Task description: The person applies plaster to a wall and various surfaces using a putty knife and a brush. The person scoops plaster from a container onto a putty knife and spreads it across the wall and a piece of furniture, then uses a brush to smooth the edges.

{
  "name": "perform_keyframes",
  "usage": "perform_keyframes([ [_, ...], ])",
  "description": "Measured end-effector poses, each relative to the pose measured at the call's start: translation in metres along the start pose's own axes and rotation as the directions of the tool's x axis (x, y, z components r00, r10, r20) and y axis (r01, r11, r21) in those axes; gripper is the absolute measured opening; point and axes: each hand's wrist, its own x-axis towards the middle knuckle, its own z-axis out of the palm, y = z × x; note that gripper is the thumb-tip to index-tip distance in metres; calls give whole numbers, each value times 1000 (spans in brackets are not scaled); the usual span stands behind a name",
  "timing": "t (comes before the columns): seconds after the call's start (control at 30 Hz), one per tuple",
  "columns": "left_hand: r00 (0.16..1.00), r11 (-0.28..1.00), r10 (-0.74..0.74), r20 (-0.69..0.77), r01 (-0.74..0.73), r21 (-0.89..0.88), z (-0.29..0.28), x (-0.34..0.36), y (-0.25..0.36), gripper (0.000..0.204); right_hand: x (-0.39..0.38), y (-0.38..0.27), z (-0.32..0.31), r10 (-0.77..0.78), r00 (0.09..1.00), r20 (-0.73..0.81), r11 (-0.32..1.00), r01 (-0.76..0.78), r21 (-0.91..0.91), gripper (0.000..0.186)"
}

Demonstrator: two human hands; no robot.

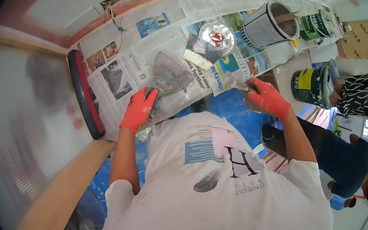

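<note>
My left hand [139, 109], in a red glove with dark-stained fingertips, is closed at the near corner of a flat grey plate [170, 72] smeared with filler. The plate lies over the newspaper; its grip end is hidden by the fingers. In my right hand [269, 97], gloved the same way, is a putty knife [235, 81], its pale smeared blade pointing left over the table's near edge. Beyond the two tools, a foil-lined round dish [217, 39] with red residue stands beside a small dark-and-white packet [202, 52].
Newspaper [145, 31] covers the table. A large open paint can [269, 24] and a green tub [314, 25] stand at the right. Loose wires [115, 19] hang from a wall box. A red-black bar [86, 95] borders the left. Other people [345, 159] are at the right, near a dark bucket [310, 86].
</note>
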Motion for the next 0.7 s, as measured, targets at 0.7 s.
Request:
perform_keyframes([
  [0.7, 981, 969, -164, 105, 140, 202, -18, 2, 37, 59, 117, -113, 48, -486, 807, 336, 667, 591, -455, 35],
])
